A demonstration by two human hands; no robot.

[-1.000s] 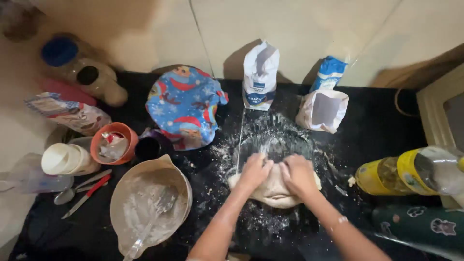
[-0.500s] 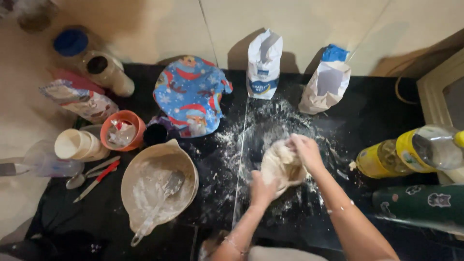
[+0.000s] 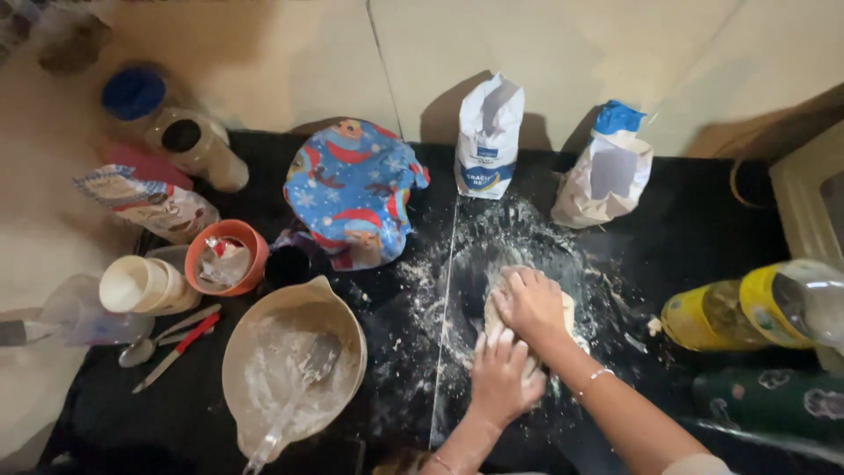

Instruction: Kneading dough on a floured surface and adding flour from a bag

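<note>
A lump of pale dough (image 3: 568, 310) lies on the floured black counter (image 3: 694, 229), mostly covered by my hands. My right hand (image 3: 529, 303) presses down on its far part with fingers curled. Just below it, my left hand (image 3: 503, 376) lies flat on the near part of the dough, fingers spread toward the right hand. A thin bracelet sits on my right wrist. Loose flour is scattered around the dough.
Two paper flour bags (image 3: 486, 136) (image 3: 607, 174) stand at the back. A blue patterned cloth (image 3: 352, 189) covers something at centre left. A floury beige bowl (image 3: 294, 369) with a spatula sits left; cups, an orange bowl (image 3: 227, 257), spoons, jars further left. Yellow bottles (image 3: 747, 308) lie right.
The dough has been folded and turned. My left hand moved up onto its near side, and my right hand shifted left over the top.
</note>
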